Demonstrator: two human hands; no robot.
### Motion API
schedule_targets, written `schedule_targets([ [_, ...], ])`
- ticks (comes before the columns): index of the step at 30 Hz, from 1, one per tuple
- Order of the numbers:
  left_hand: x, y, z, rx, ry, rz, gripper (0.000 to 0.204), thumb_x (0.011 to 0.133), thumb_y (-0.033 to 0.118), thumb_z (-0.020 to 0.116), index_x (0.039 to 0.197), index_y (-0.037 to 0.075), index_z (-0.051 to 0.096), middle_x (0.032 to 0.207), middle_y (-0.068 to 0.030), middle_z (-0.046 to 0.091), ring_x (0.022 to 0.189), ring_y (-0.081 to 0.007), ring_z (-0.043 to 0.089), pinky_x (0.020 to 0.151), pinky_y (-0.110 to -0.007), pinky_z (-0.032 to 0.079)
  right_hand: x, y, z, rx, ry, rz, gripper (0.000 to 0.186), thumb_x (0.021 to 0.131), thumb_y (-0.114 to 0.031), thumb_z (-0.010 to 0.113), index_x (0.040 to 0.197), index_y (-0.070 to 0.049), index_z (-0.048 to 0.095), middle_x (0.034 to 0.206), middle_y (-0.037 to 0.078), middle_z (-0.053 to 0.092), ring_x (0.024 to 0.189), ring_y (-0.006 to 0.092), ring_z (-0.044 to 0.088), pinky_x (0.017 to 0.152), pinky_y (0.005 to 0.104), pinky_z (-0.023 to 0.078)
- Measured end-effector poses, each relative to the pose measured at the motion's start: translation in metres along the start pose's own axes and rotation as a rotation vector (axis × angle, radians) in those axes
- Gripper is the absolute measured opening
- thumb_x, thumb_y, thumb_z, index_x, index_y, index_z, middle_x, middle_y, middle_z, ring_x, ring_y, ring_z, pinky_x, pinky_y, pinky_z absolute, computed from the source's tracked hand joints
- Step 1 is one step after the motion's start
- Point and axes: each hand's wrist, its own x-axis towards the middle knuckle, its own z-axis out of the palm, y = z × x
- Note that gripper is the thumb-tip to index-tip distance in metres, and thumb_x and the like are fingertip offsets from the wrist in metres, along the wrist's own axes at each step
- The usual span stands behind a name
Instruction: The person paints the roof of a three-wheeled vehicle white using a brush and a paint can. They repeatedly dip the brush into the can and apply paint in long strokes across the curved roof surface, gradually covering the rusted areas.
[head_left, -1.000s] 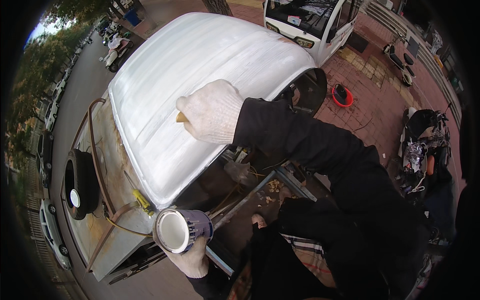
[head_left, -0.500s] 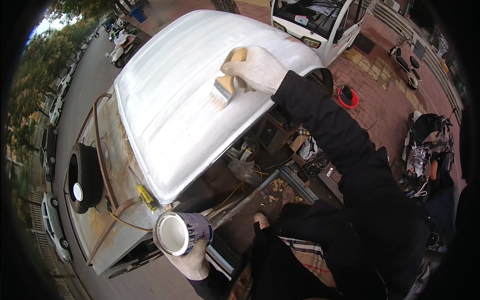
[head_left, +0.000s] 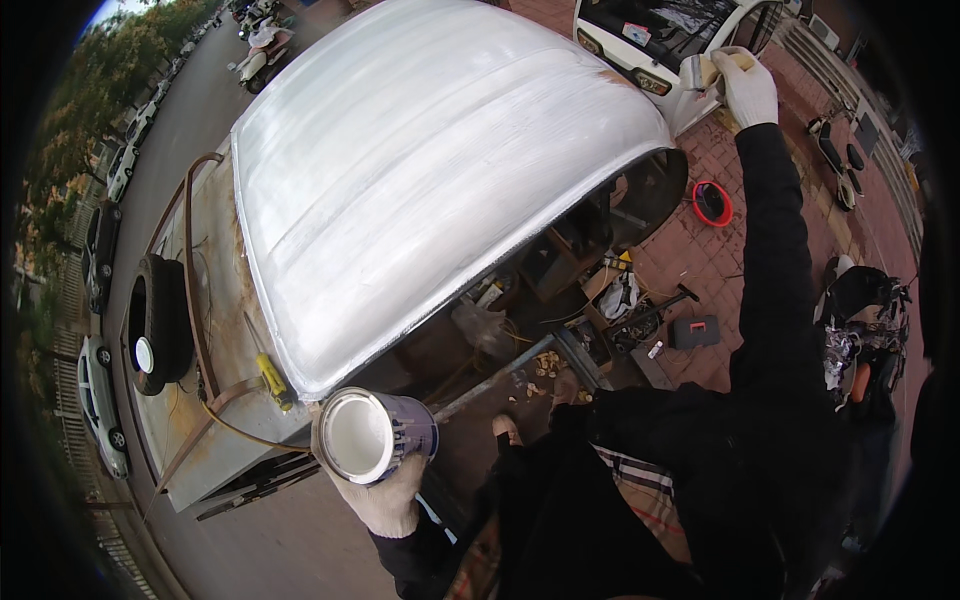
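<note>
My left hand (head_left: 385,498), in a whitish knit glove, is closed around an open paint can (head_left: 412,428) with white paint (head_left: 357,440) inside. The can tilts toward me beside the near left corner of a vehicle roof (head_left: 420,170) coated in streaky white. My right hand (head_left: 748,88), gloved alike, grips a paintbrush (head_left: 700,72) out past the roof's far right end. The brush's metal band and bristles point left, off the roof surface. A small rusty-brown patch (head_left: 612,77) shows at the roof's right edge.
Left of the roof lie a yellow-handled screwdriver (head_left: 272,380), a bent rusty pipe (head_left: 190,270) and a tire (head_left: 160,325). Below the roof edge are tools and a toolbox (head_left: 696,331). A red basin (head_left: 712,203) sits on the brick paving; a white vehicle (head_left: 655,40) stands behind.
My right hand has carried the brush off the middle of the roof, far to the right and outward. My left hand still holds the can, slightly lower right. The view has shifted a little.
</note>
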Motion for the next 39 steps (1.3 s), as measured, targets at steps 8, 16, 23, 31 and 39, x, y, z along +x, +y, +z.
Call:
schedule_targets([
  [8,-0.003,0.002,0.014,0.044,-0.091,0.005,0.115,0.056,0.004,0.090,0.159,0.000,0.038,0.144,-0.0143,0.061,0.131,-0.0269,0.063,0.116,-0.044,0.051,-0.080,-0.077,-0.015,0.557,-0.224,-0.080,0.034,0.112,-0.028,0.065,0.121,0.002,0.078,0.076,0.006,0.069,0.057,0.0101,0.061,0.057,0.0253,0.053],
  [16,-0.014,-0.001,-0.006,0.052,-0.119,0.023,0.115,0.057,0.007,0.093,0.158,0.001,0.039,0.143,-0.0144,0.062,0.131,-0.0269,0.064,0.115,-0.043,0.052,-0.148,-0.153,0.072,0.365,-0.430,-0.172,0.037,0.111,-0.032,0.065,0.127,0.001,0.075,0.078,0.005,0.069,0.059,0.0091,0.064,0.057,0.0232,0.054],
  [23,-0.025,-0.003,-0.026,0.020,-0.034,0.000,0.115,0.056,0.006,0.093,0.157,0.002,0.039,0.143,-0.0139,0.062,0.130,-0.0265,0.064,0.115,-0.043,0.052,-0.157,-0.171,0.114,0.150,-0.293,-0.211,0.028,0.111,-0.026,0.066,0.124,-0.003,0.075,0.083,0.003,0.069,0.067,0.0072,0.063,0.059,0.0243,0.053],
  [31,-0.021,-0.010,-0.037,0.003,0.004,0.047,0.109,0.058,0.004,0.091,0.156,0.000,0.043,0.143,-0.0141,0.063,0.129,-0.0262,0.064,0.115,-0.042,0.051,-0.164,-0.173,0.089,0.317,-0.339,-0.142,0.028,0.108,-0.027,0.068,0.117,-0.001,0.075,0.080,0.004,0.070,0.067,0.0090,0.066,0.058,0.0263,0.054],
  [39,-0.007,-0.011,-0.054,-0.097,0.135,0.043,0.103,0.061,-0.001,0.086,0.157,0.000,0.048,0.144,-0.0151,0.063,0.128,-0.0269,0.065,0.114,-0.042,0.052,-0.168,-0.168,0.105,0.182,-0.314,-0.165,0.028,0.109,-0.027,0.067,0.120,-0.002,0.076,0.079,0.005,0.070,0.066,0.0083,0.065,0.061,0.0255,0.053],
])
